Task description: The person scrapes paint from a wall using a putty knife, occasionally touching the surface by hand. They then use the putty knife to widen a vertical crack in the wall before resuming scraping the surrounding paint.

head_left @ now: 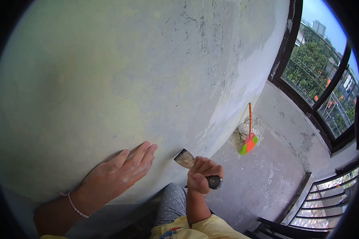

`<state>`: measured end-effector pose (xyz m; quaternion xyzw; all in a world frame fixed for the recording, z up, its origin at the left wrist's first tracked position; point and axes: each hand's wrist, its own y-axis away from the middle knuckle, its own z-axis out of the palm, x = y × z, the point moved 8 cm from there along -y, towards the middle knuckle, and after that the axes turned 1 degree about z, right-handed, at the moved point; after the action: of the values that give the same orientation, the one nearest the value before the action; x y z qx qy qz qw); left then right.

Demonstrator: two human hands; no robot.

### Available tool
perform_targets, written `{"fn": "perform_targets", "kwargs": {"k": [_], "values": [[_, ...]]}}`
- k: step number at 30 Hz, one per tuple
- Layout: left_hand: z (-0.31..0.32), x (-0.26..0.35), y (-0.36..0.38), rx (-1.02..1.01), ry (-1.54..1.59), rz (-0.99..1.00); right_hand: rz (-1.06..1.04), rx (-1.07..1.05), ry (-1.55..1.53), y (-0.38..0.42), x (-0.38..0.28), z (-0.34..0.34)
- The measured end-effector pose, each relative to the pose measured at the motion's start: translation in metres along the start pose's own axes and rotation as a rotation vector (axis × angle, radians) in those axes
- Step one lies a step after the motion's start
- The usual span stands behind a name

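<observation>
My right hand (203, 175) is wrapped round the dark handle of a putty knife (184, 158). Its broad, stained metal blade points up and left, with the edge close to the wall (155, 91). My left hand (125, 169) lies flat against the wall to the left of the blade, fingers stretched out and dusted with white. The wall is pale, with patchy yellowish and grey areas and dark scuffed marks higher up.
A broom (249, 139) with orange and green bristles leans in the corner beside rubble (241, 129). Dusty floor (263, 179) spreads to the right. A dark-framed window (317, 107) is at upper right, and dark metal bars (323, 198) stand at lower right.
</observation>
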<state>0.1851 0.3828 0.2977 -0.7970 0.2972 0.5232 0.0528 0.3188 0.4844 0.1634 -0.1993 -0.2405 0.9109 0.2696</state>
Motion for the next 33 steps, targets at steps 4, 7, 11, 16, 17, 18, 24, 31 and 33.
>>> {"fn": "perform_targets", "kwargs": {"k": [4,7,11,16,17,18,24,31,33], "values": [[0.000,-0.006,-0.004,0.017,0.058,-0.058,-0.091,-0.017,-0.107,-0.008,-0.015,-0.004],[-0.003,-0.004,-0.002,0.013,0.067,-0.049,0.006,0.046,-0.060,-0.004,0.008,-0.019],[-0.001,-0.007,-0.005,0.025,0.011,-0.058,0.001,0.069,-0.095,-0.014,-0.011,-0.018],[-0.002,-0.004,-0.004,0.003,0.022,-0.064,0.073,0.051,-0.031,-0.007,0.017,-0.009],[-0.002,-0.006,-0.006,0.013,-0.006,-0.068,0.070,0.042,-0.034,-0.013,0.017,-0.009],[-0.003,-0.004,-0.006,0.016,-0.001,-0.069,0.094,0.068,-0.050,-0.017,0.015,-0.012],[0.001,-0.003,-0.004,-0.010,0.024,-0.064,0.083,0.062,-0.026,-0.020,0.009,-0.008],[0.002,-0.005,-0.004,0.034,0.059,-0.076,0.029,-0.033,-0.129,-0.035,-0.007,0.000],[0.003,-0.001,0.000,0.034,0.073,-0.070,0.211,0.031,0.008,-0.028,0.031,-0.010]]}}
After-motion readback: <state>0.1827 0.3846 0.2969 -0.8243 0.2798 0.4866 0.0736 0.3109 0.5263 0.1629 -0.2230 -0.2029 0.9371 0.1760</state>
